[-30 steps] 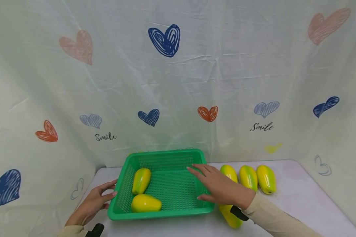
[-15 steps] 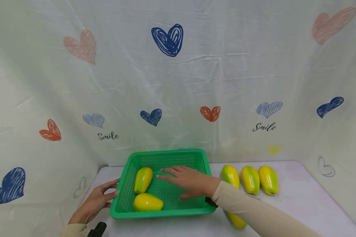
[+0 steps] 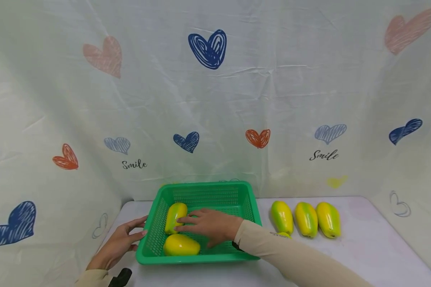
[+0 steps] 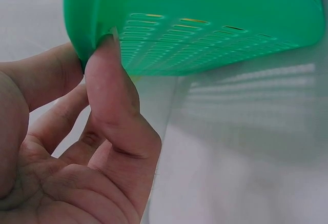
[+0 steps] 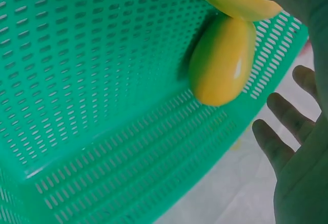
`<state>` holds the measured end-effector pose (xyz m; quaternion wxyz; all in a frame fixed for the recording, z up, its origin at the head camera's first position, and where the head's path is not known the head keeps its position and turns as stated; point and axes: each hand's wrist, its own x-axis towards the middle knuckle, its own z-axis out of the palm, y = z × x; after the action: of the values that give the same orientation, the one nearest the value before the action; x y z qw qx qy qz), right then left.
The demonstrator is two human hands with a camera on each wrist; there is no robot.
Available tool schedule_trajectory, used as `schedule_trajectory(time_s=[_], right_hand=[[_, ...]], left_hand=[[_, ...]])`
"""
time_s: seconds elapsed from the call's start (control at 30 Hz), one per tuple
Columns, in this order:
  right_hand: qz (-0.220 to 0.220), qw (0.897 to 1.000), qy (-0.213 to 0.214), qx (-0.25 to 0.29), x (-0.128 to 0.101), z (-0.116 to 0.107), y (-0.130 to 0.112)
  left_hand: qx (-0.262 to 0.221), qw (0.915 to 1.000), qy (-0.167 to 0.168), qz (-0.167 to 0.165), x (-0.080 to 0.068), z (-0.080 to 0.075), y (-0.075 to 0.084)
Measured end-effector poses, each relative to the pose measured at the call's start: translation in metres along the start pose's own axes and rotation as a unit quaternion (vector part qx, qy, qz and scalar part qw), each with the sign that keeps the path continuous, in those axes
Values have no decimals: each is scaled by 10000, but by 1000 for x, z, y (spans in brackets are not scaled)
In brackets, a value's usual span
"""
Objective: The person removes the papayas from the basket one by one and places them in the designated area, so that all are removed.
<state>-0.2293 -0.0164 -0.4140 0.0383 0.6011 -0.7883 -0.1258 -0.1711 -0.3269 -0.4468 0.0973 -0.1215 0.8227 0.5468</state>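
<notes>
A green plastic basket (image 3: 253, 207) with slotted walls stands on the table. My left hand (image 3: 116, 243) pinches its left rim between thumb and finger; the left wrist view shows the fingertip (image 4: 105, 75) against the rim's underside. Inside, at the basket's left, lie two yellow-green papayas: the back papaya (image 3: 174, 213) lengthwise, the front papaya (image 3: 181, 245) crosswise. My right hand (image 3: 213, 225) reaches over the basket from the right, fingers extended and holding nothing, its fingertips overlapping the back papaya in the head view. The right wrist view shows its spread fingers (image 5: 277, 147) beside the basket wall.
On the white table (image 3: 373, 247), right of the basket, three papayas stand in a row: a left papaya (image 3: 281, 217), a middle papaya (image 3: 306, 219) and a right papaya (image 3: 328, 219). Another is mostly hidden by the right sleeve (image 3: 273, 243). A heart-printed curtain (image 3: 215, 99) hangs behind.
My right hand has moved left from the basket's right rim, across the inside, to the two papayas. My left hand keeps its hold on the rim. The view has shifted slightly.
</notes>
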Motion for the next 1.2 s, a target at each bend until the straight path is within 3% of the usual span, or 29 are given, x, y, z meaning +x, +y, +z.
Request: schedule_trajectory(time_s=[0.2,0.47,1.0,1.2], right_hand=[[-122,9987,-226,-443,12,6,-5],[-361,9984,-316,-313,24,6,-14],[-458,9943,-393,-883,36,9,-21],[-404,9952,-426,-782,41,11,-21]], left_hand=[[42,10000,28,-18,0,2,2],[45,10000,13,24,-2,2,4],[-168,9995,-145,212,-5,-1,0],[-182,9995,-127,223,-6,-1,-1]])
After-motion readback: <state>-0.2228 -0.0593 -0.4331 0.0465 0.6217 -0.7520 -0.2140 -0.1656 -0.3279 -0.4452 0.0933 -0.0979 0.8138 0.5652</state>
